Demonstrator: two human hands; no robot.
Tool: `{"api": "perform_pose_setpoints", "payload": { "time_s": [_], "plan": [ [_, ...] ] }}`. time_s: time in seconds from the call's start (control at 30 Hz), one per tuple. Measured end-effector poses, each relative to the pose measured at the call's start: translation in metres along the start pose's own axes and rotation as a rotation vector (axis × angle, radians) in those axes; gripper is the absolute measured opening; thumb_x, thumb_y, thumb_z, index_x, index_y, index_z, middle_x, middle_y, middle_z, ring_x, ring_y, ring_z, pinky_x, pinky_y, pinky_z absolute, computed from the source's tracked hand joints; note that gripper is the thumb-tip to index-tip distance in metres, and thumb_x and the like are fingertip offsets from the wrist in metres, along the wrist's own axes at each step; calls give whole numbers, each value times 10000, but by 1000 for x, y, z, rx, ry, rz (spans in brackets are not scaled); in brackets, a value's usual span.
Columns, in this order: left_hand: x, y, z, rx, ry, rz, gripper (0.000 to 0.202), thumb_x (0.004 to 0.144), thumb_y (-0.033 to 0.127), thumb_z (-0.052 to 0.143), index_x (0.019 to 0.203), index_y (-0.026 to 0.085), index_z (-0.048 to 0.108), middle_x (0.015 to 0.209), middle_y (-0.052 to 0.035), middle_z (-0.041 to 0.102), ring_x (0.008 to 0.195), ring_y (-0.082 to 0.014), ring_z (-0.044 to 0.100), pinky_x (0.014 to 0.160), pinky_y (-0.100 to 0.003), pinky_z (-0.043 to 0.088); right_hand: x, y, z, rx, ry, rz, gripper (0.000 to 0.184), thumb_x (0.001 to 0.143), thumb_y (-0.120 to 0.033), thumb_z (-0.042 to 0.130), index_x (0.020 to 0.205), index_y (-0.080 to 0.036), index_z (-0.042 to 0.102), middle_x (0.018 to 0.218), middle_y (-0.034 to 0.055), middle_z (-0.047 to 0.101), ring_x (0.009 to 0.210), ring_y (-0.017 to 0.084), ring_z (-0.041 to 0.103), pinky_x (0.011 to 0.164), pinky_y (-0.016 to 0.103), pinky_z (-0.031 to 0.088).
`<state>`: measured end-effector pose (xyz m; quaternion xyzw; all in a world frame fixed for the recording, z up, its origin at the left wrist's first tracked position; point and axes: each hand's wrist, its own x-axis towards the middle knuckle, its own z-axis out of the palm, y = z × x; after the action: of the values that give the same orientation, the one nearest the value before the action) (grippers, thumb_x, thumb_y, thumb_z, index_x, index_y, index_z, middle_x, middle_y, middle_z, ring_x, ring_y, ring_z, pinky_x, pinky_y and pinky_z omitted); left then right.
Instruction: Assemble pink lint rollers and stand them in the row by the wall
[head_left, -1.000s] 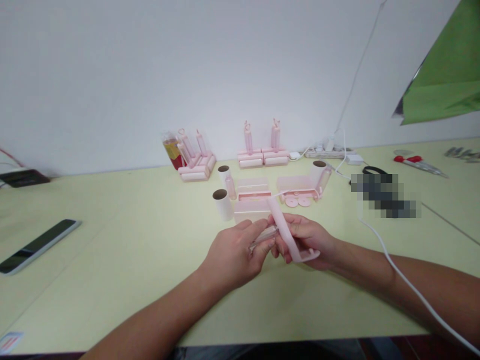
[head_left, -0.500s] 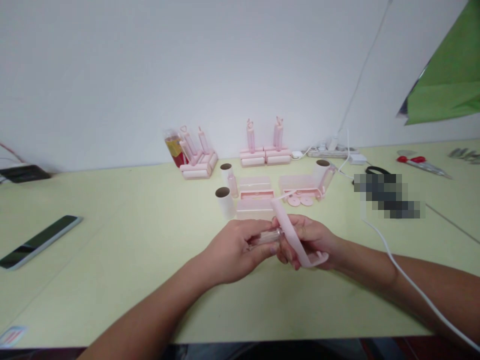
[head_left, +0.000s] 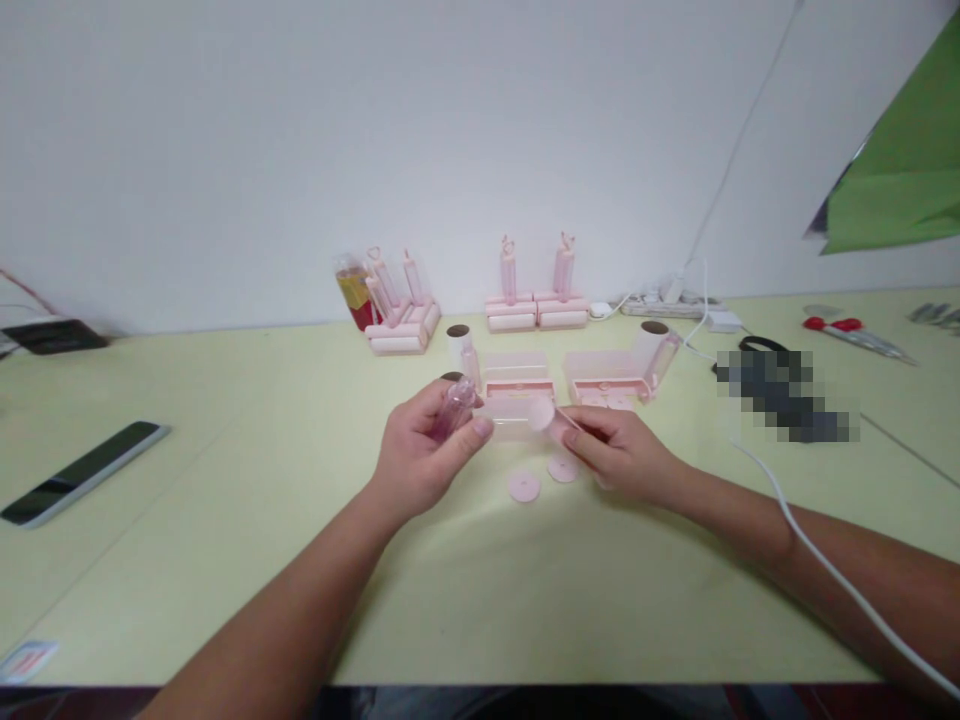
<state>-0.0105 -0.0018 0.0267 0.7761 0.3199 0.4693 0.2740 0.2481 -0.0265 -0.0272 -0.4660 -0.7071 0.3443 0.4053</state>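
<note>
My left hand (head_left: 418,455) is wrapped round a clear pinkish plastic tube (head_left: 456,400), its end pointing up and away. In my right hand (head_left: 630,445) is a thin pale pink plastic bracket (head_left: 541,414) with a rounded end, pinched between thumb and fingers. A gap separates the two hands and their parts. Below the bracket, one pink disc (head_left: 524,487) lies flat on the table, with another pink disc (head_left: 562,469) beside it, close to my right fingers. Behind my hands sit an open pink case (head_left: 519,386) and a second pink case (head_left: 604,382).
White paper rolls (head_left: 459,345) with brown cores stand near the cases. Pink lint-roller-like sets (head_left: 401,330) line the wall. A phone (head_left: 86,472) lies left; red-handled scissors (head_left: 847,325) lie right. A white cable (head_left: 787,510) crosses over my right forearm.
My hands have drawn apart, the clear tube going left and up with my left hand. The bracket has turned in my right hand. Two discs now show on the table below it.
</note>
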Motion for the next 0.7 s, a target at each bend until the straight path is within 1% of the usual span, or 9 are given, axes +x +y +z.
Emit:
{"api": "perform_pose_setpoints", "payload": {
  "time_s": [0.07,0.13,0.23,0.3,0.33,0.4,0.5,0.63,0.7],
  "plan": [
    [2,1,-2,30,-37,-34,212,851,352,663,913,166,584,642,53,456,542,-71,374,530,-206,330,-3,2,1,-343,9,-110,246,897,-260,542,1097,-181,659,956,71,665,862,214,588,778,338,422],
    [2,2,0,123,-163,-57,233,861,370,644,968,167,604,671,42,501,562,-81,412,552,-212,350,-6,4,3,-553,30,-138,260,861,-207,553,1101,-165,643,963,82,647,866,217,574,778,337,413],
    [-1,2,10,328,-380,-68,377,850,415,638,1152,189,625,764,5,610,628,-115,512,606,-234,393,-8,7,8,-680,28,-155,138,853,-196,558,955,-174,648,896,70,613,834,210,556,736,319,413],
    [-5,-1,20,435,-478,-70,497,823,439,656,1258,205,602,839,-24,665,675,-145,566,633,-250,414,-7,8,11,-689,25,-206,122,866,-195,553,923,-184,661,896,72,605,842,211,548,740,320,422],
    [-6,-3,24,471,-510,-77,521,812,440,663,1275,209,599,864,-34,680,689,-157,584,636,-255,419,-6,9,12,-682,31,-242,135,870,-189,552,938,-185,669,914,79,606,856,216,545,751,326,428],
    [-9,-7,31,503,-539,-112,452,809,415,657,1208,204,636,863,-42,691,688,-169,600,626,-260,420,-4,10,13,-660,61,-317,174,872,-162,547,983,-177,681,955,97,612,894,229,539,784,347,436],
    [-10,-13,35,497,-514,-187,273,816,366,634,1022,191,674,749,-20,661,631,-162,587,581,-248,395,-1,12,13,-643,112,-378,209,880,-133,530,1008,-164,692,1000,117,612,936,246,526,815,374,437],
    [-9,-16,36,575,-475,-204,162,843,336,586,833,181,635,693,-17,633,583,-152,553,539,-239,335,-1,12,10,-701,108,-332,183,879,-154,556,977,-178,708,987,110,602,927,250,512,804,378,433],
    [-9,-15,37,660,-472,-194,135,844,301,568,792,184,609,680,-23,627,569,-155,541,533,-246,313,-1,13,9,-738,94,-288,158,885,-175,561,940,-182,709,954,100,595,910,242,516,797,369,430]
  ]
}}
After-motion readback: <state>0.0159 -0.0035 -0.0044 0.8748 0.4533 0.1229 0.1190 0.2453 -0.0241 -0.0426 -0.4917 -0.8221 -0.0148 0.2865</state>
